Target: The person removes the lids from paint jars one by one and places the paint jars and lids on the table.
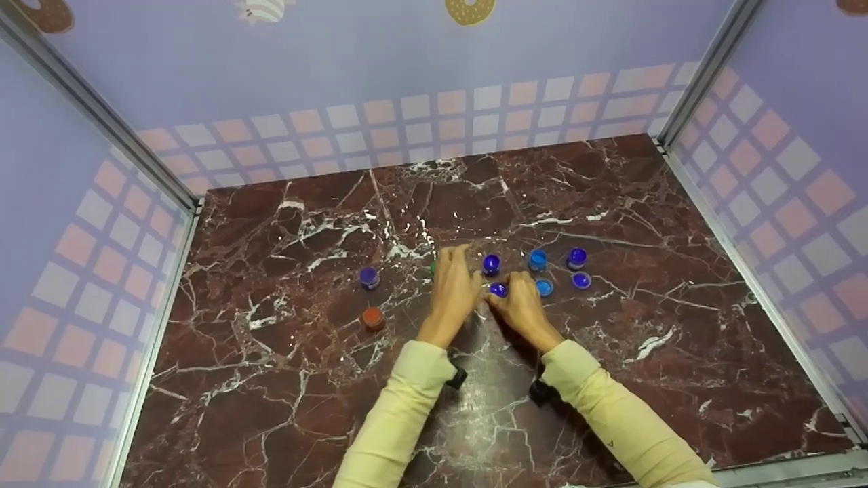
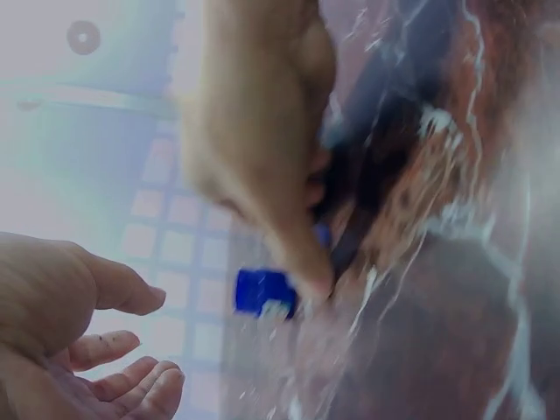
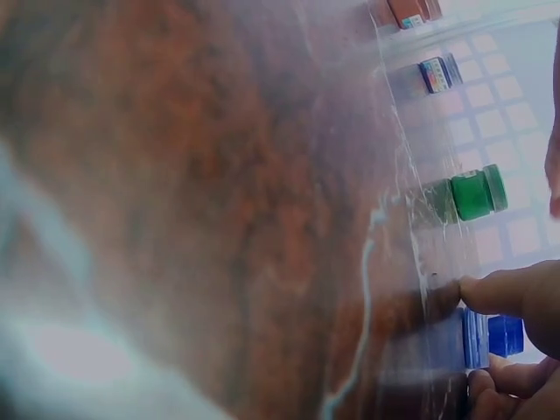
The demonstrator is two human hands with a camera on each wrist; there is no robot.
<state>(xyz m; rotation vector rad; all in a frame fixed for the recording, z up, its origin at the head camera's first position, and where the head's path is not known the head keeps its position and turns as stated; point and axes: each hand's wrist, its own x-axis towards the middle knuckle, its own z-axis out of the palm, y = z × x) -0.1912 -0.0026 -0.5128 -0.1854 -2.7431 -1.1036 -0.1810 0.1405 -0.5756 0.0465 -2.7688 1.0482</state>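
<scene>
My right hand [image 1: 525, 306] is low over the table, pinching a dark blue jar lid [image 1: 498, 290] between thumb and fingers. Just behind that lid stands an uncapped dark blue paint jar [image 1: 491, 264], also visible as a blue jar [image 2: 261, 291] in the left wrist view. To the left, my left hand [image 1: 456, 288] hovers with loosely bent fingers and nothing in them, as the left wrist view shows. It mostly covers a green paint jar [image 1: 434, 268] in the head view. The right wrist view shows this green jar [image 3: 472, 194] upright with its cap on.
Right of my hands stand a light blue jar [image 1: 537, 260] and another dark blue jar [image 1: 576, 258], with a light blue lid [image 1: 544, 288] and a blue lid [image 1: 581, 280] before them. At left are a purple jar [image 1: 369, 277] and an orange-red jar [image 1: 373, 318]. Panels [image 1: 380, 68] enclose the marbled table.
</scene>
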